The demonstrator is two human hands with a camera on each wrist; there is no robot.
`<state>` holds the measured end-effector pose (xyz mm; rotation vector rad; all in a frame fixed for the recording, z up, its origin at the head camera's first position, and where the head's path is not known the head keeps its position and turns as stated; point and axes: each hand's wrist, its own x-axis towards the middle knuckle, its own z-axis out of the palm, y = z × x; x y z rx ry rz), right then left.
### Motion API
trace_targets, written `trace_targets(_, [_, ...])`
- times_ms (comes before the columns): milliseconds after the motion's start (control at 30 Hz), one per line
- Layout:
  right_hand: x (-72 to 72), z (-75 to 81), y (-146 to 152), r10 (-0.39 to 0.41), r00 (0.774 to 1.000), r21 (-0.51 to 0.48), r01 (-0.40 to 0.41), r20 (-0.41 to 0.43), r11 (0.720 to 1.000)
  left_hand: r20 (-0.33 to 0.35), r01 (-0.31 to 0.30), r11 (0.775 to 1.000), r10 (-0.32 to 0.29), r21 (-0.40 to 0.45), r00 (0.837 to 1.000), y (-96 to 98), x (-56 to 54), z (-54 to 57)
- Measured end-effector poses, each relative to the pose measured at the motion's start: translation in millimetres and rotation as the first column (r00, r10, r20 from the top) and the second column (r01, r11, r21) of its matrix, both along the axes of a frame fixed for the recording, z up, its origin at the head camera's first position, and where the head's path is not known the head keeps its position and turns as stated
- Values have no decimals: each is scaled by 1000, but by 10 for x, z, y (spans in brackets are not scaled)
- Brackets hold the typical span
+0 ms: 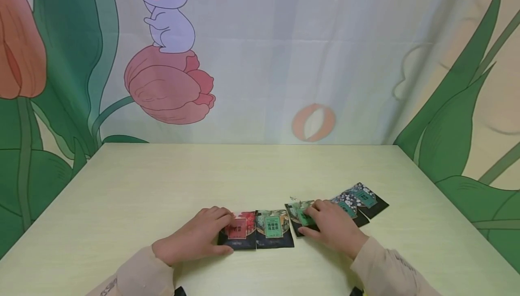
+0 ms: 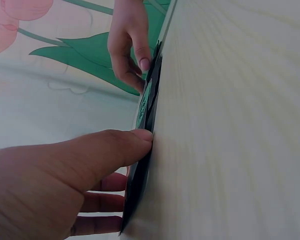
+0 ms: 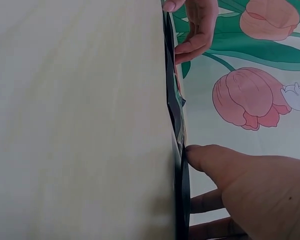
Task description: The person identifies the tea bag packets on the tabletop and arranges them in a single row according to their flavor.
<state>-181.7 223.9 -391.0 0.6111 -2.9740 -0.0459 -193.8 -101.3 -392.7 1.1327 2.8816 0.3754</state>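
The left hand (image 1: 195, 235) comes in low from the left, palm down, its fingers reaching over the upper left of a red-labelled tea sachet (image 1: 243, 233) while the thumb lies by the near edge, well apart from the fingers. The right hand (image 1: 335, 230) slants in from the other side, fingers loosely bent, fingertips resting on a tilted green-labelled sachet (image 1: 293, 210) and thumb set against its lower edge; the two hands are well apart, and neither is closed around a sachet. How firmly the fingertips press is hard to judge, since the wrist views show the sachets almost edge-on. Between the hands a second green-labelled sachet (image 1: 274, 228) lies flat and square, its left edge meeting the red-labelled one. Beyond the right hand, two dark sachets with a white-flower pattern (image 1: 367, 199) lie at a slant, close against each other; that hand covers the right part of the tilted sachet and some of the nearer patterned one. All five lie on the pale wood-grain table (image 1: 183, 178), toward its near side. Beige sleeves (image 1: 140, 271) reach to both wrists. Behind the table hangs a printed curtain (image 1: 252, 61) with tulips, leaves and a white rabbit.
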Motion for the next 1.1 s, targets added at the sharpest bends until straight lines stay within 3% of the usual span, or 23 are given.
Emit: trace_targets(1100, [206, 25, -15, 32, 998, 24, -30, -54, 999, 7, 12, 1000, -12, 12, 1000, -8, -4, -16])
